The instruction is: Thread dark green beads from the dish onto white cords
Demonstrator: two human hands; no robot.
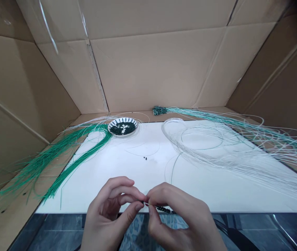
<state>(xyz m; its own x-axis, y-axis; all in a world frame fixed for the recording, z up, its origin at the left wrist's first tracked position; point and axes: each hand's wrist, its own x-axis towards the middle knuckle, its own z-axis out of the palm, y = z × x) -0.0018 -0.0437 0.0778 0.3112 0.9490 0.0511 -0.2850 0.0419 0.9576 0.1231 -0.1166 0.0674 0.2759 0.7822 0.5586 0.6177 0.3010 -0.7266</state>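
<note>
At the front edge of the white board, my left hand [113,212] pinches a tiny dark bead [142,202] between thumb and index finger. Right beside it, my right hand [180,216] is closed on a thin strand, its fingertips nearly touching the left ones. A short string of black beads [165,210] runs out from under the right fingers. Where the strand meets the bead is too small to tell. A few loose black beads [145,158] lie on the board beyond my hands.
A striped plate [137,128] of dark beads stands at the back of the white board [127,167]. Green strands [77,162] spread to the left, clear strands [203,153] to the right. A green-tipped bundle [190,112] lies behind them. Cardboard walls [153,66] enclose the space.
</note>
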